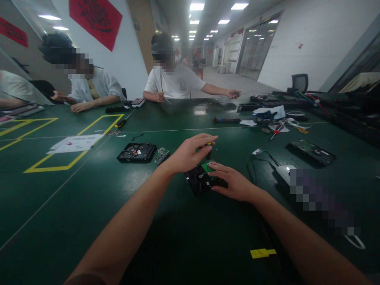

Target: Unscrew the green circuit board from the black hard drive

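Note:
A black hard drive [197, 180] with a green circuit board [206, 166] lies on the table in front of me. My left hand [191, 152] is closed around the handle of a screwdriver [209, 152], yellow at the top, held upright with its shaft pointing down at the board. Its tip is too small to make out. From the right, my right hand [233, 182] holds the drive, its fingers spread over the board side and its thumb on the near part. That hand hides the drive's right end.
Left of the drive are another hard drive [137, 152] and a loose circuit board [162, 156]. On the right are a further drive [311, 152], a cabled grey device [286, 172] and a red screwdriver [276, 132]. Across the table, a co-worker [175, 81] holds a tool.

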Motion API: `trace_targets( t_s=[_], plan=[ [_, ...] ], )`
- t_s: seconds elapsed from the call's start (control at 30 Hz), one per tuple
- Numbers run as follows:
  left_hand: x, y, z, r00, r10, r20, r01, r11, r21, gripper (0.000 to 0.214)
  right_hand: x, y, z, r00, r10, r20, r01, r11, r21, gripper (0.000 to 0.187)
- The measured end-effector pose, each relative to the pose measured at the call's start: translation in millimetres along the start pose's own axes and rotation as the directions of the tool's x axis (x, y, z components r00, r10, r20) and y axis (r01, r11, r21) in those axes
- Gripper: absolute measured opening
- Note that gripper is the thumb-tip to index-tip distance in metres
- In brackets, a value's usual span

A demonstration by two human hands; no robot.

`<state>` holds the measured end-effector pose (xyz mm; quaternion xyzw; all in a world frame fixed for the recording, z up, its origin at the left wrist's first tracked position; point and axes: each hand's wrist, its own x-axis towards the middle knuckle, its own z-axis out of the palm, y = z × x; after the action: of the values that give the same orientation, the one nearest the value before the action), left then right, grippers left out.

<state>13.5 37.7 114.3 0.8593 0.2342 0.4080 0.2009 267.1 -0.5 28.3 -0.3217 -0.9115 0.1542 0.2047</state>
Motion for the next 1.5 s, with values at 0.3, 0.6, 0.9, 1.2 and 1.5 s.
trace_targets(
  t_s=[0.3, 0.6, 0.9, 1.2, 1.5],
  plan=[
    [1, -4, 4.6, 0.987, -0.093, -0.127, 0.114, 0.98, 0.166, 0.02, 0, -2, -2, 1.0, -0.008, -0.007, 0.008, 1.0, -0.004, 0.048],
    [0, 3, -3.7, 0.991, -0.132, -0.004, 0.132, 0.989, -0.061, 0.037, 0, 2, 1, 1.0, -0.02, -0.021, 0.02, 1.0, 0.016, 0.048],
    [0, -4, 10.7, 0.984, -0.142, -0.109, 0.153, 0.984, 0.094, 0.031, -1, 1, 0, 0.999, -0.02, -0.028, 0.02, 0.999, 0.027, 0.047],
    [1, 0, 11.5, 0.983, -0.135, -0.124, 0.147, 0.985, 0.089, 0.028, 0, -2, -2, 1.0, 0.0, -0.012, 0.0, 1.0, 0.017, 0.047],
    [-1, -3, 12.7, 0.98, -0.198, 0.021, 0.196, 0.944, -0.266, 0.04, 0, 2, 2, 0.999, -0.031, -0.044, 0.033, 0.998, 0.048, 0.047]
  ],
)
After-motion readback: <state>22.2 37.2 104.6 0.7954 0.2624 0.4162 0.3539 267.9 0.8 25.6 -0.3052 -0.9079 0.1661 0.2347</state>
